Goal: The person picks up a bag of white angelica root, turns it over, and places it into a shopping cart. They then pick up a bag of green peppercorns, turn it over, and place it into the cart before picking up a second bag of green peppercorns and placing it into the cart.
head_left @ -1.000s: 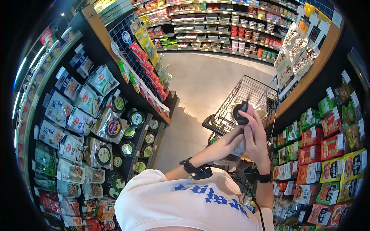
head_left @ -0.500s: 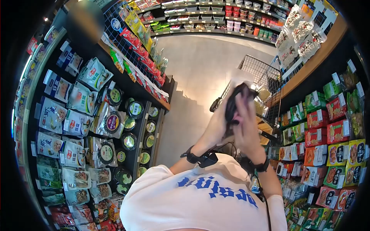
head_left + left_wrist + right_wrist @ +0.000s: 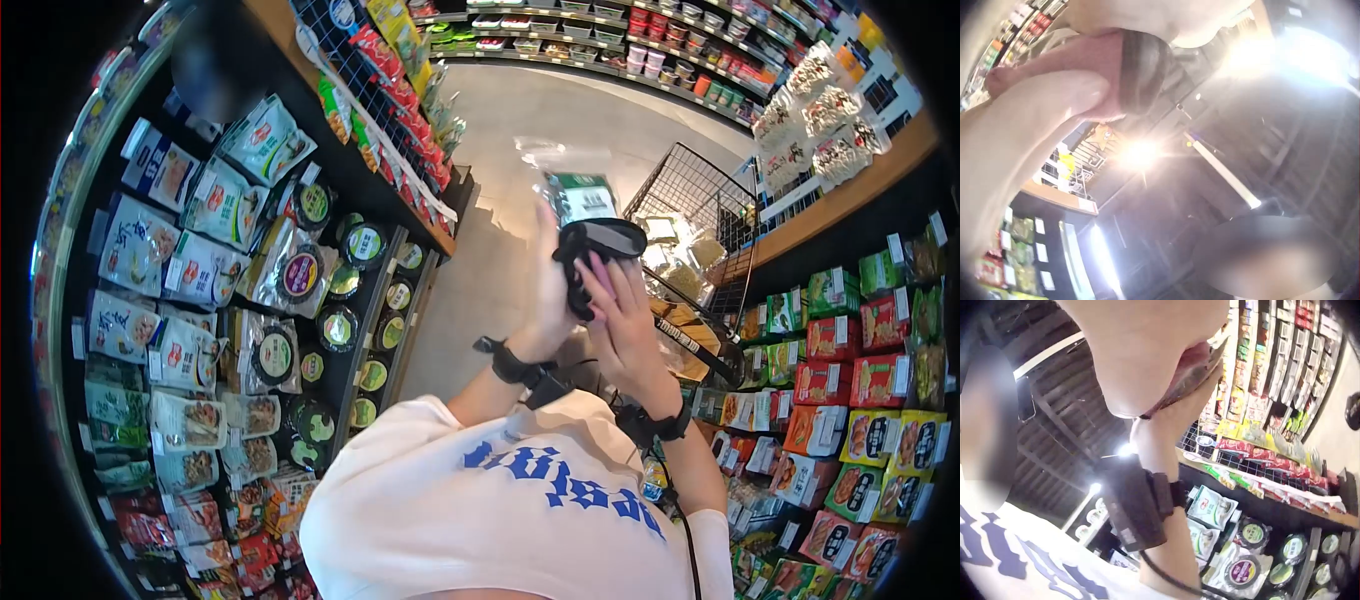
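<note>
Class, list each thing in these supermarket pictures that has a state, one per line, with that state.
Left hand: raised, holding the clear packet.
Right hand: raised, fingers round the black object.
Clear packet: held up, green label showing.
Black object: gripped, above the cart.
Cart: loaded with goods.

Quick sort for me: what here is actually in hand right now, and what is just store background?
In hand:
- black pouch, gripped by the right hand
- clear packet with green label, raised by the left hand

Just lying about:
- wire shopping cart
- foil snack packs on the left shelf
- boxed goods on the right shelf
</note>
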